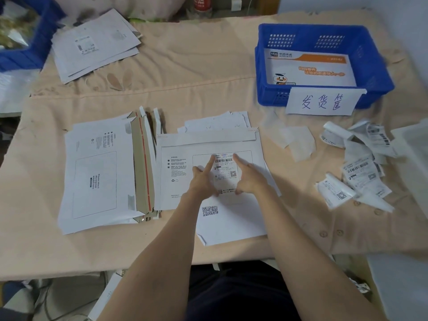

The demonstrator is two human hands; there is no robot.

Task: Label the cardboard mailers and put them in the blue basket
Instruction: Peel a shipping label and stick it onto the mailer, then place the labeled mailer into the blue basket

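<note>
A: Entry. Where was the working mailer (185,172)?

B: Flat on the cloth-covered tabletop (208,77), front centre, printed face up, lying on top of other white mailers. A shipping label (225,172) sat inside its printed waybill box.

A: Hands?

B: Left hand (201,179) lay on the label's left edge, forefinger stretched to the top left corner, thumb at the bottom edge. Right hand (249,177) mirrored it on the right edge, forefinger pointing to the top right corner. Each grip was released: straight fingers pressing the label flat, nothing clasped.

A: Blue basket (375,66)?

B: Far right of the tabletop, well apart from the hands. One orange-and-white mailer (310,68) lay flat inside. A handwritten paper sign (322,101) hung on its near wall.

A: Remaining stock?

B: A stack of open-flap mailers (97,172) just left of the working one. Another pile (92,45) far left. Loose labels and backing strips (361,167) scattered on the right, near the basket.
</note>
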